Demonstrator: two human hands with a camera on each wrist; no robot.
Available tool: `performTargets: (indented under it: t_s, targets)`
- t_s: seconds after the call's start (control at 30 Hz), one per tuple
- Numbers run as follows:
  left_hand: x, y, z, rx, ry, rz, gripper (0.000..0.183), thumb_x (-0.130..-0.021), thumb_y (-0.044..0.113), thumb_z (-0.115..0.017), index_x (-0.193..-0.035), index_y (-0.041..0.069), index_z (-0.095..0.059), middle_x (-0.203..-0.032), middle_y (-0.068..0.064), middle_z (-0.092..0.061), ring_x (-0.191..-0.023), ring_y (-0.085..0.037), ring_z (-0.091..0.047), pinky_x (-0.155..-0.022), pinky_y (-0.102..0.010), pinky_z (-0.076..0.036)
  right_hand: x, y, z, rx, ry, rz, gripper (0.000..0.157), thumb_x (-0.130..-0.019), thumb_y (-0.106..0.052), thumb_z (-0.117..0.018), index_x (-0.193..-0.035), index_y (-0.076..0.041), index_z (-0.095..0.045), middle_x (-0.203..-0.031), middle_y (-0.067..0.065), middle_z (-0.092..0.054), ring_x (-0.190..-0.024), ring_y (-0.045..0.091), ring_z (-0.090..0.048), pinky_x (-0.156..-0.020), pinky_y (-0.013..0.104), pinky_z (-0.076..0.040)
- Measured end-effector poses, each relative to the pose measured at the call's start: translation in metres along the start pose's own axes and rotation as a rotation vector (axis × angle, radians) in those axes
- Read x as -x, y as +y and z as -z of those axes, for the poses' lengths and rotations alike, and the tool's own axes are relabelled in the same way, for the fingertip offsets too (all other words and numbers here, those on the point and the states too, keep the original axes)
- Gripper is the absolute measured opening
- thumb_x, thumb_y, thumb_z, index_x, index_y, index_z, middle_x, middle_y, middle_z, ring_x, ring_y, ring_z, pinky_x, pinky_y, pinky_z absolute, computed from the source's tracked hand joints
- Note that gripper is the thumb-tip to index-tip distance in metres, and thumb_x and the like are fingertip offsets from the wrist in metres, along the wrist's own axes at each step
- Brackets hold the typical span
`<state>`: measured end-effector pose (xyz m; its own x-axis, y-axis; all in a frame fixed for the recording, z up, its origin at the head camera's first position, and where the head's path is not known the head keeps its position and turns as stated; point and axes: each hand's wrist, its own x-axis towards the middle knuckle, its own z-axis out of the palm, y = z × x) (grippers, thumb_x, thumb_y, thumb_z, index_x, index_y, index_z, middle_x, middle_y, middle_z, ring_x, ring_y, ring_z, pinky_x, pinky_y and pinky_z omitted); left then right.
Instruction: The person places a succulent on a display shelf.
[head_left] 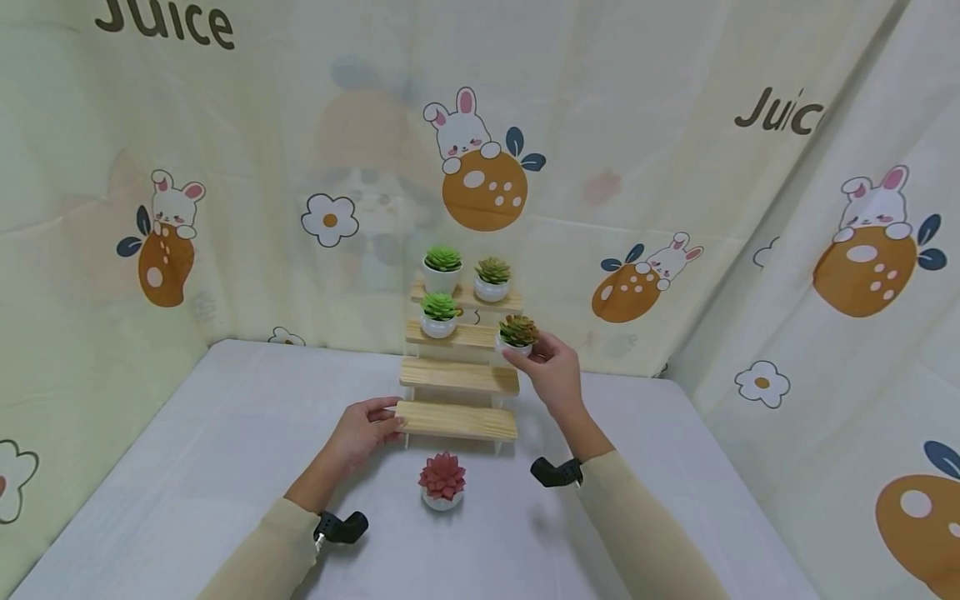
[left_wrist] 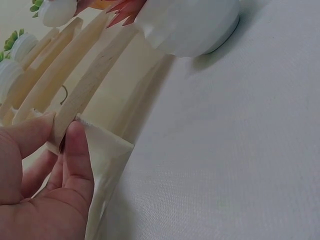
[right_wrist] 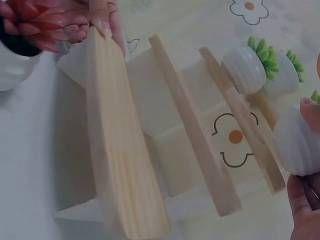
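My left hand point(head_left: 367, 432) pinches the left end of the lowest wooden step of a tiered stand point(head_left: 456, 421), thumb on one face and fingers on the other. In my right hand point(head_left: 557, 371) a small white pot with a brownish-green succulent point(head_left: 517, 332) is gripped by its sides, at the right end of the second step from the top. On that step's left stands a bright green succulent point(head_left: 438, 315). The top step bears another green succulent point(head_left: 442, 268) and a yellowish-green one point(head_left: 492, 278). A red succulent point(head_left: 442, 481) in a white pot stands on the table before the stand.
The stand rests on a white-covered table point(head_left: 247, 417). Right behind it hangs a cream curtain point(head_left: 262, 275) printed with rabbits, fruit and flowers, and more curtain encloses both sides. Black wrist cameras point(head_left: 341, 527) jut from both forearms.
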<state>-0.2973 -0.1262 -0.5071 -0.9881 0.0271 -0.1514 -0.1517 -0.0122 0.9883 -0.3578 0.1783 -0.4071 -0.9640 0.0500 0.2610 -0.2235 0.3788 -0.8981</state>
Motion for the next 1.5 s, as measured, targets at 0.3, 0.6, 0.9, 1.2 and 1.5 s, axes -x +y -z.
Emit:
performTargets:
  t_s: [0.3, 0.6, 0.9, 1.2, 1.5]
  targets:
    - [0.002, 0.000, 0.000, -0.014, 0.000, 0.004, 0.045, -0.096, -0.001, -0.067, -0.141, -0.003, -0.057, -0.114, -0.020, -0.066, -0.090, -0.018, -0.070, -0.081, -0.032, -0.066, -0.014, -0.011, -0.007, -0.021, -0.044, 0.013, 0.060, -0.078, -0.040, -0.089, -0.127, -0.012, -0.070, -0.118, 0.010, -0.072, -0.102, 0.022, -0.064, -0.085, 0.023, -0.058]
    - [0.000, 0.000, -0.001, 0.005, -0.001, -0.009, 0.045, -0.096, -0.003, -0.066, -0.140, -0.005, -0.056, -0.114, -0.020, -0.066, -0.088, -0.016, -0.069, -0.082, -0.032, -0.065, -0.028, -0.019, -0.020, 0.030, -0.061, 0.038, 0.056, -0.079, -0.035, -0.090, -0.124, -0.008, -0.070, -0.116, 0.013, -0.073, -0.105, 0.024, -0.066, -0.094, 0.038, -0.059]
    - [-0.001, 0.000, 0.000, 0.002, -0.008, -0.006, 0.046, -0.096, -0.003, -0.066, -0.141, -0.004, -0.056, -0.116, -0.021, -0.067, -0.088, -0.016, -0.070, -0.081, -0.032, -0.065, -0.037, -0.020, -0.027, 0.042, -0.092, 0.045, 0.053, -0.081, -0.030, -0.089, -0.126, -0.008, -0.071, -0.115, 0.013, -0.075, -0.101, 0.023, -0.069, -0.080, 0.026, -0.058]
    - [0.000, 0.000, 0.000, 0.002, -0.002, -0.001, 0.047, -0.095, -0.003, -0.067, -0.141, -0.004, -0.056, -0.115, -0.021, -0.067, -0.087, -0.016, -0.070, -0.081, -0.031, -0.065, -0.038, -0.025, -0.031, 0.048, -0.096, 0.043, 0.050, -0.081, -0.030, -0.089, -0.123, -0.008, -0.072, -0.107, 0.013, -0.073, -0.091, 0.020, -0.062, -0.069, 0.024, -0.052]
    - [0.000, 0.001, 0.000, 0.002, -0.004, 0.000, 0.046, -0.096, -0.001, -0.067, -0.141, -0.004, -0.056, -0.116, -0.021, -0.067, -0.088, -0.016, -0.070, -0.083, -0.033, -0.065, -0.040, -0.025, -0.033, 0.066, -0.107, 0.031, 0.048, -0.082, -0.030, -0.088, -0.122, -0.008, -0.072, -0.108, 0.013, -0.074, -0.091, 0.020, -0.063, -0.068, 0.024, -0.052]
